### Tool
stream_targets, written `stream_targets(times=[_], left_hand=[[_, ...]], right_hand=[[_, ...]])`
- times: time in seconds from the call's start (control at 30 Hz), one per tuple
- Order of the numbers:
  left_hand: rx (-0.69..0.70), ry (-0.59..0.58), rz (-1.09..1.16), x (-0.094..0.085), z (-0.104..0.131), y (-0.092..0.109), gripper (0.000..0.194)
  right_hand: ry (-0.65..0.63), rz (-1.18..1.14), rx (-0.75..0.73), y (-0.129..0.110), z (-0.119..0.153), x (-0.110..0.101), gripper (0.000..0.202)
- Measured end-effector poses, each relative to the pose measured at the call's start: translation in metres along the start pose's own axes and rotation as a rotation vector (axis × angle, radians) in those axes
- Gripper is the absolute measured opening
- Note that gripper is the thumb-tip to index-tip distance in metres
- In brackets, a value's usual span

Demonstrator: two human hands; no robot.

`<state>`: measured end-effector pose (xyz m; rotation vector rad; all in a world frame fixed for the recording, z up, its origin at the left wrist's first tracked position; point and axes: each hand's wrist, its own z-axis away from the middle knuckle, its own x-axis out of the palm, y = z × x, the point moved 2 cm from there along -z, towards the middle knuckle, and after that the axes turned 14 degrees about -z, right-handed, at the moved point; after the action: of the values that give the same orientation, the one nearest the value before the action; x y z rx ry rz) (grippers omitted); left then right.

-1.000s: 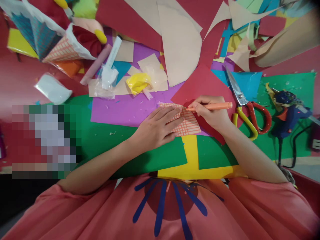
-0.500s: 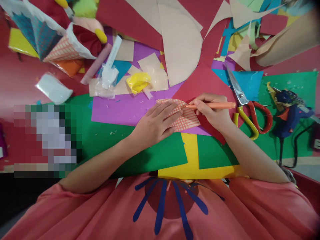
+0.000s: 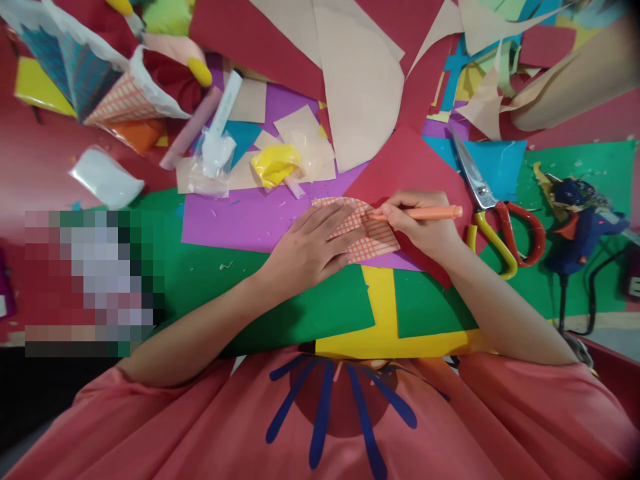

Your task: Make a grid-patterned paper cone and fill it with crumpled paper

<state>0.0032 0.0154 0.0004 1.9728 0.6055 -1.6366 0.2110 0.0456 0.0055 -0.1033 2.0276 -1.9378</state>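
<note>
My right hand (image 3: 425, 223) is closed around an orange marker (image 3: 435, 213), its tip on a beige fan-shaped paper piece (image 3: 377, 248). Orange lines cross this piece in a grid; toward its right side they run mostly one way. Flat on the piece's left part lies my left hand (image 3: 320, 243), fingers stretched out, covering some of the grid. Beneath the piece are a purple sheet (image 3: 225, 223) and a red sheet (image 3: 400, 167).
Scissors (image 3: 487, 200) with red and yellow handles lie right of my right hand. Beyond them rests a blue glue gun (image 3: 575, 240) with a cord. Paper cones (image 3: 125, 93), a yellow clay packet (image 3: 277, 165), a white packet (image 3: 106, 177) and a large beige sheet (image 3: 360, 87) lie farther back.
The marker and my right fingers have shifted slightly left over the grid. My left hand stays in place on the paper piece.
</note>
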Motion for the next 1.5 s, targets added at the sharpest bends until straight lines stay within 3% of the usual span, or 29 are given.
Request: stream_targets(times=[0.27, 0.43, 0.97, 1.27, 1.5], left_hand=[[0.001, -0.004, -0.012, 0.0007, 0.0005, 0.0002, 0.042], [-0.056, -0.01, 0.001, 0.0015, 0.0006, -0.0021, 0.049], [-0.069, -0.055, 0.045, 0.0012, -0.0014, -0.0017, 0.037], [-0.073, -0.018, 0.032, 0.0024, -0.0001, -0.0014, 0.036], [-0.081, -0.033, 0.036, 0.0018, -0.0006, -0.0012, 0.036]], right_hand=[[0.014, -0.045, 0.095, -0.0069, -0.0004, 0.0004, 0.022], [0.058, -0.111, 0.06, -0.0057, 0.0003, -0.0006, 0.022], [-0.02, -0.045, -0.012, -0.0021, -0.0001, 0.0011, 0.023], [-0.025, -0.107, 0.103, -0.0049, -0.0008, 0.0003, 0.02], [-0.013, -0.088, 0.052, -0.0041, -0.0006, 0.0007, 0.02]])
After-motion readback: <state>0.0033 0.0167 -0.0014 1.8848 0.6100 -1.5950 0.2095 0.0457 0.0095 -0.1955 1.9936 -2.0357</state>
